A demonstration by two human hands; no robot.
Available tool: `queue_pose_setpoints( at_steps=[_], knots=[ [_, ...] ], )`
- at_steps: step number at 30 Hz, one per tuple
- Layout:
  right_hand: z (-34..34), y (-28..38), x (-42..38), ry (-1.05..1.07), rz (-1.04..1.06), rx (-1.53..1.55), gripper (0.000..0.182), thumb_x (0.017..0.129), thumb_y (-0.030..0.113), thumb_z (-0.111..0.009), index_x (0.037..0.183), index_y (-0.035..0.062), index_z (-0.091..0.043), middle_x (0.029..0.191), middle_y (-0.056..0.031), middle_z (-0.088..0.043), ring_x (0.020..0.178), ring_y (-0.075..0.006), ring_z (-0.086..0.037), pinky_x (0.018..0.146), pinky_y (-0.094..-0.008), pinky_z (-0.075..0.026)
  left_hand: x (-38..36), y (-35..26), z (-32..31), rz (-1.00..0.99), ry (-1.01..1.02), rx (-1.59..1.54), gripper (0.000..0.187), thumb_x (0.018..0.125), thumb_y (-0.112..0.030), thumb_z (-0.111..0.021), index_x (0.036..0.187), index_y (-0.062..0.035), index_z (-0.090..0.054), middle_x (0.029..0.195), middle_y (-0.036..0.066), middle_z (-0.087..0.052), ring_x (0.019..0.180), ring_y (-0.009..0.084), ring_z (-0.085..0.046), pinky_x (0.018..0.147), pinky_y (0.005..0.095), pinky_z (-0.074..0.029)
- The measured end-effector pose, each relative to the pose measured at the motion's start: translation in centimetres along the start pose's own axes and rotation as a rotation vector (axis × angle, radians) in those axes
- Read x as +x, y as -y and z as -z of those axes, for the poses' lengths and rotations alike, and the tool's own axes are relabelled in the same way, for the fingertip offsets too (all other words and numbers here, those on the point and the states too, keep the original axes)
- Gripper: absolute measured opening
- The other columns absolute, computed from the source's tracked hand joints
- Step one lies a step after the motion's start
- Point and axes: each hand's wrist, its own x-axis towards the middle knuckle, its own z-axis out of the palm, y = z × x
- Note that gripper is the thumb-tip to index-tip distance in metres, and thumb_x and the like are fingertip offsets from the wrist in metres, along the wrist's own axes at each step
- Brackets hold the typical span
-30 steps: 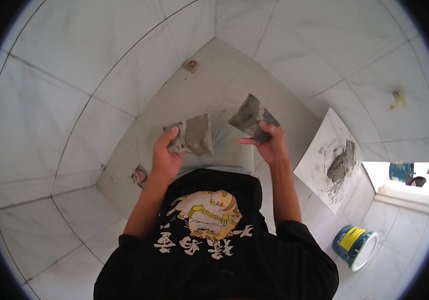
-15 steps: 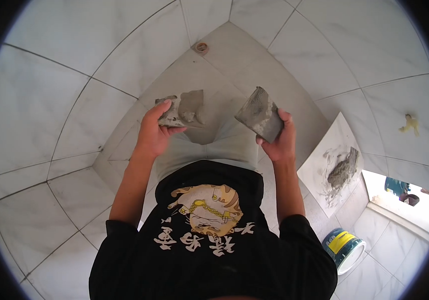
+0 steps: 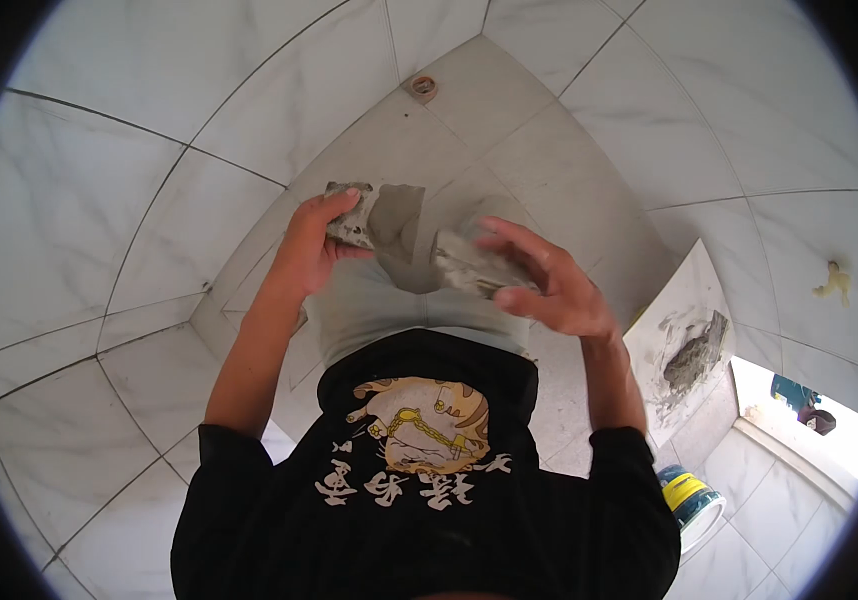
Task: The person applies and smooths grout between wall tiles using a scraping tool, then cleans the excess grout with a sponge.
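Note:
My left hand [image 3: 314,235] grips a flat scraper [image 3: 354,228] by its left side, thumb on top and fingers beneath. Wet grey mortar [image 3: 396,220] lies in a smooth patch on the scraper's right half. Close by on the right, my right hand [image 3: 561,288] holds a second scraper [image 3: 469,268] between thumb and fingers. That one is smeared with pale grey mortar and blurred by motion, its edge turned towards the left scraper. A small gap seems to separate the two. Both are held above the floor, in front of my knees.
A white board [image 3: 661,318] with a heap of grey mortar [image 3: 694,360] lies at right. Behind it stands a teal bucket [image 3: 689,500] with a yellow label. A tape roll [image 3: 423,89] sits in the far corner between tiled walls [image 3: 129,190]. A bright opening [image 3: 764,395] is at right.
My right hand has moved left and turned over, bringing its scraper close to the left one. The left scraper has shifted slightly right. The view has tilted a little.

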Motion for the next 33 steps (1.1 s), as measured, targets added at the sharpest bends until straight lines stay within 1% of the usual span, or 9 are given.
queue_pose_setpoints(
  at_steps=[2,8,12,14,15,17,24,26,33],
  knots=[
    [-1.2,2.3,1.7,-0.018,0.088,-0.901,0.066,0.078,0.018,-0.074,0.138,0.0073,-0.049,0.129,-0.0236,-0.049,0.115,-0.0392,-0.054,0.092,-0.0413,-0.050,0.7,-0.4,0.4,0.006,0.004,0.063,0.040,0.089,-0.033,-0.062,0.110,0.0013,-0.061,0.097,0.009,-0.069,0.083,0.0186,-0.068,0.069,0.0353,-0.060],
    [0.1,0.4,8.2,0.084,0.333,-1.335,0.054,0.073,0.015,-0.073,0.126,0.0126,-0.062,0.127,-0.0201,-0.049,0.111,-0.0349,-0.055,0.093,-0.0426,-0.049,4.2,-2.0,0.7,0.070,-0.018,0.179,0.039,0.088,-0.033,-0.063,0.108,0.0003,-0.062,0.097,0.009,-0.068,0.084,0.0185,-0.068,0.067,0.0358,-0.058],
    [5.2,-2.2,13.2,0.110,0.241,-1.159,0.050,0.076,0.024,-0.070,0.122,0.0058,-0.062,0.127,-0.0200,-0.052,0.108,-0.0333,-0.058,0.091,-0.0413,-0.049,7.5,-0.6,5.9,-0.020,-0.136,-0.013,0.033,0.090,-0.031,-0.061,0.107,-0.0033,-0.063,0.096,0.007,-0.068,0.084,0.0175,-0.066,0.067,0.0348,-0.057],
    [9.0,-6.2,15.9,0.137,-0.201,-0.261,0.058,0.082,0.039,-0.063,0.126,0.0006,-0.058,0.128,-0.0191,-0.056,0.103,-0.0311,-0.061,0.087,-0.0408,-0.050,8.7,1.4,9.5,-0.040,-0.177,-0.199,0.030,0.090,-0.030,-0.060,0.107,-0.0047,-0.063,0.096,0.006,-0.069,0.084,0.0167,-0.066,0.066,0.0344,-0.057],
    [9.7,-8.5,17.5,0.131,-0.205,-0.247,0.058,0.082,0.039,-0.063,0.126,0.0006,-0.058,0.128,-0.0191,-0.056,0.103,-0.0311,-0.061,0.087,-0.0408,-0.050,9.0,3.3,10.7,-0.066,-0.265,-0.279,0.029,0.091,-0.030,-0.059,0.106,-0.0061,-0.063,0.095,0.005,-0.069,0.082,0.0165,-0.066,0.065,0.0340,-0.057],
    [11.8,-12.6,19.7,0.015,-0.271,0.703,0.066,0.090,0.047,-0.052,0.132,-0.0031,-0.050,0.126,-0.0183,-0.058,0.097,-0.0295,-0.062,0.081,-0.0410,-0.050,9.8,7.2,12.6,-0.037,-0.347,-0.338,0.027,0.091,-0.030,-0.058,0.106,-0.0077,-0.063,0.093,0.004,-0.069,0.079,0.0164,-0.067,0.060,0.0337,-0.056],
    [13.4,-23.1,34.7,-0.544,-0.011,0.796,0.046,0.096,0.035,-0.051,0.127,0.0014,-0.044,0.111,-0.0152,-0.058,0.096,-0.0280,-0.061,0.082,-0.0421,-0.052,12.2,13.2,15.1,-0.005,-0.407,-0.210,0.029,0.091,-0.031,-0.058,0.104,-0.0056,-0.062,0.094,0.006,-0.069,0.079,0.0183,-0.069,0.054,0.0340,-0.056],
    [13.5,-23.7,37.9,-0.763,0.027,0.707,0.032,0.096,0.029,-0.052,0.115,0.0030,-0.049,0.094,-0.0078,-0.053,0.085,-0.0216,-0.059,0.073,-0.0345,-0.051,12.5,13.5,15.2,0.029,-0.428,-0.175,0.030,0.091,-0.031,-0.058,0.105,-0.0050,-0.061,0.095,0.006,-0.069,0.078,0.0186,-0.069,0.053,0.0340,-0.057],
    [14.3,-27.6,44.7,-0.834,0.178,0.269,0.057,0.098,0.027,-0.054,0.142,-0.0039,-0.034,0.103,-0.0063,-0.053,0.091,-0.0164,-0.056,0.082,-0.0321,-0.049,13.0,13.3,16.3,0.095,-0.446,-0.160,0.034,0.091,-0.029,-0.058,0.111,-0.0017,-0.058,0.096,0.008,-0.068,0.077,0.0196,-0.069,0.048,0.0331,-0.057]
  ],
)
